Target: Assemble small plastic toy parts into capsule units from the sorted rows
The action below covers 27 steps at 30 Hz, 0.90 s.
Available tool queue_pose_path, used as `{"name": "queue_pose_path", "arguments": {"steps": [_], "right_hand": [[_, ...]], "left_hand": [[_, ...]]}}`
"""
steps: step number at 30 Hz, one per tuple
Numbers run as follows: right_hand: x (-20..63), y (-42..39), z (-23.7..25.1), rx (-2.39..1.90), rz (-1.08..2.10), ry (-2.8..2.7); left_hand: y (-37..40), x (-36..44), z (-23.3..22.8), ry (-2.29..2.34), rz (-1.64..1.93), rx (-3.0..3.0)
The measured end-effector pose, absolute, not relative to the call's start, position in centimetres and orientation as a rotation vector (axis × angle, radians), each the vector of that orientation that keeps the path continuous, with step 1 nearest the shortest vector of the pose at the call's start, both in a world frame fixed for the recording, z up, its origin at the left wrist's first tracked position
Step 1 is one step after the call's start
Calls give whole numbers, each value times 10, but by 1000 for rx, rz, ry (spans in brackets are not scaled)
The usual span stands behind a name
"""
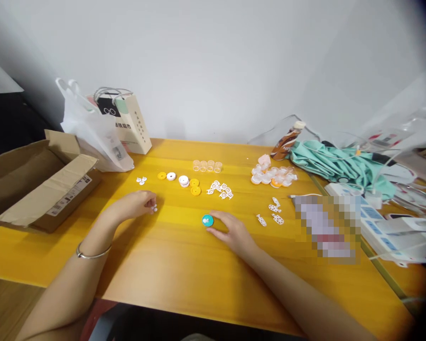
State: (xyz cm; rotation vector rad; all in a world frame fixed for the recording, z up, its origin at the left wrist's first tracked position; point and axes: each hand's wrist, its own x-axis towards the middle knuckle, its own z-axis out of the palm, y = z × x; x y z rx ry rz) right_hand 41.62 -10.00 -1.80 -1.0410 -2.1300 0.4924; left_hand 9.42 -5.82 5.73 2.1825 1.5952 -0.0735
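Observation:
Between the thumb and fingers of my right hand point(230, 232) is a round teal disc point(208, 220) with a small white piece on its top; the disc rests on the table point(163, 265). My left hand point(140, 203) is closed, its fingertips pinching small white pieces point(155, 208) whose kind I cannot make out. Past it lie more small white pieces point(141, 180). Yellow discs point(195, 190) and white discs point(183, 180) sit farther back. Flat white cut-out pieces point(220, 189) lie beyond the teal disc, and several more white cut-out pieces point(278, 219) are to its right.
Clear orange-tinted cups point(207, 166) stand in a row at the back. Clear capsule-like parts point(272, 176) are piled at the right, near a bottle point(287, 141) and teal cloth point(337, 163). A cardboard box point(42, 184), plastic bag point(92, 132) and paper bag point(133, 125) occupy the left.

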Motion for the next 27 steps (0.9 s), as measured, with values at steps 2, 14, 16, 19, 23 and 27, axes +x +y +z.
{"name": "queue_pose_path", "arguments": {"steps": [2, 14, 16, 19, 23, 27], "right_hand": [[416, -100, -18, -1042, 501, -2120], [416, -101, -16, -1037, 499, -2086], [416, -101, -16, -1039, 502, -2082], [417, -101, -17, -1036, 498, -2073], [417, -100, -17, -1031, 499, -2075], [417, -100, -17, -1017, 490, -2074]], "left_hand": [[-57, 100, 56, 1597, -89, 2201], [-55, 106, 52, 1584, -67, 2238], [-55, 107, 52, 1573, -83, 2243], [-55, 108, 53, 1559, -81, 2251], [-56, 109, 55, 1558, -74, 2280], [-58, 113, 55, 1616, -114, 2318]]}}
